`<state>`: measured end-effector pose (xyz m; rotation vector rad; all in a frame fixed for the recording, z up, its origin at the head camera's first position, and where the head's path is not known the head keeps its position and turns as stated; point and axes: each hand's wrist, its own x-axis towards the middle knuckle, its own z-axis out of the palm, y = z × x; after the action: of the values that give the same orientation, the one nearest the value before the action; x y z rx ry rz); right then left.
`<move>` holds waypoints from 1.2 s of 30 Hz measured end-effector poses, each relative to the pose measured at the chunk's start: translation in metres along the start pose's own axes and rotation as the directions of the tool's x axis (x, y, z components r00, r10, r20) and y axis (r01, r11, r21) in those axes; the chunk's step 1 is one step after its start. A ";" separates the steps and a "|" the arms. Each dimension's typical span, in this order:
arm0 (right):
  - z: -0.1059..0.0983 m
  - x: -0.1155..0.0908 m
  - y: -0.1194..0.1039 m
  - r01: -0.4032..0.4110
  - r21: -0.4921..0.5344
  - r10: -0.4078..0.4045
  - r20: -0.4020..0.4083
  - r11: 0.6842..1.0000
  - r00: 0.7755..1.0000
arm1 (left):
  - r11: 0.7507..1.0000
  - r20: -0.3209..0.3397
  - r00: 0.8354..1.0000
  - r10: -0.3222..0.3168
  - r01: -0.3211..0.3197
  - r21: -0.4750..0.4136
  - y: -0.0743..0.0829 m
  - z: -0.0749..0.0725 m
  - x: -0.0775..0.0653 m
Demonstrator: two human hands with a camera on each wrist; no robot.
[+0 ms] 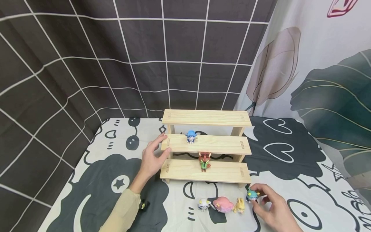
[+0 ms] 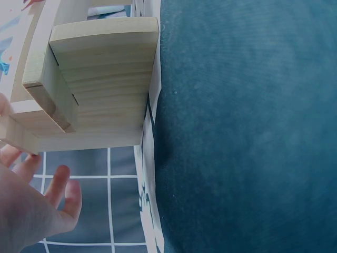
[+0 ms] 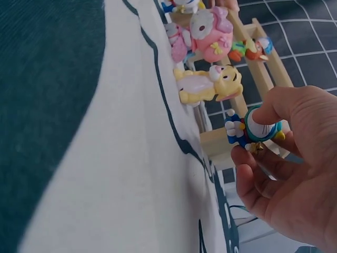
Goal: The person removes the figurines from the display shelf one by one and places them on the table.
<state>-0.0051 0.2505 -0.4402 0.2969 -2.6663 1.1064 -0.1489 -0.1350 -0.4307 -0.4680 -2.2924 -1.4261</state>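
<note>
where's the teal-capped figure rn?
Head view, lower right: the teal-capped figure is pinched in the right hand, just right of the yellow figure and below the right end of the wooden shelf.

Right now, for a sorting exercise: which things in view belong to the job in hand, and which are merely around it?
Part of the job, it seems:
- stepped wooden shelf, held by the left hand
- teal-capped figurine in the right hand
- blue figurine and red figurine, on the shelf
- white, pink and yellow figurines, in front

Just around:
- patterned cloth
- dark gridded fabric
- leaf-print fabric
</note>
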 end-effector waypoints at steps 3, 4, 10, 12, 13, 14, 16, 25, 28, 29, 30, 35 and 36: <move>0.001 0.000 0.002 -0.033 -0.005 0.033 0.018 0.999 0.999 | 1.000 -0.001 1.000 0.005 -0.005 -0.002 0.000 0.000 0.000; 0.001 -0.001 0.002 -0.039 -0.004 0.039 0.024 0.999 0.999 | 1.000 -0.001 1.000 0.007 -0.007 -0.003 0.000 0.000 0.000; 0.005 -0.002 0.007 -0.019 0.028 0.018 0.046 0.999 0.999 | 1.000 0.000 1.000 0.008 -0.008 -0.001 -0.001 0.001 0.000; 0.007 -0.002 0.009 -0.015 0.031 0.013 0.049 0.999 0.999 | 1.000 -0.001 1.000 0.010 -0.010 -0.002 -0.001 0.001 0.000; 0.007 -0.002 0.009 -0.020 0.031 0.018 0.054 0.999 0.998 | 1.000 -0.002 1.000 0.011 -0.011 -0.001 -0.001 0.001 0.000; 0.007 -0.002 0.010 -0.027 0.032 0.025 0.058 0.999 0.998 | 1.000 -0.003 1.000 0.012 -0.012 -0.001 -0.001 0.001 0.000; 0.007 -0.002 0.010 -0.044 0.026 0.042 0.070 0.999 0.997 | 1.000 -0.004 1.000 0.013 -0.013 0.001 -0.002 0.001 0.000; 0.009 -0.003 0.011 -0.077 0.022 0.075 0.100 0.997 0.992 | 1.000 -0.006 1.000 0.017 -0.017 0.003 -0.002 0.000 0.000; 0.009 -0.003 0.012 -0.088 0.015 0.086 0.110 0.996 0.990 | 1.000 -0.005 1.000 0.020 -0.020 0.001 -0.002 0.000 0.000; 0.009 -0.003 0.011 -0.086 0.013 0.084 0.112 0.996 0.990 | 1.000 -0.006 1.000 0.021 -0.021 0.002 -0.002 0.000 0.000; 0.008 -0.003 0.011 -0.086 0.009 0.084 0.114 0.996 0.990 | 1.000 -0.006 1.000 0.021 -0.021 0.001 -0.002 0.000 0.000; 0.006 -0.002 0.009 -0.147 -0.013 0.147 0.164 0.989 0.975 | 1.000 -0.006 1.000 0.016 -0.016 0.005 -0.001 0.000 -0.001; 0.006 -0.001 0.008 -0.159 -0.018 0.160 0.173 0.987 0.972 | 1.000 -0.005 1.000 0.014 -0.014 0.005 -0.001 0.000 -0.001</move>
<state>-0.0070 0.2525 -0.4501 0.1882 -2.8904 1.1701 -0.1491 -0.1356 -0.4321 -0.4776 -2.2837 -1.4129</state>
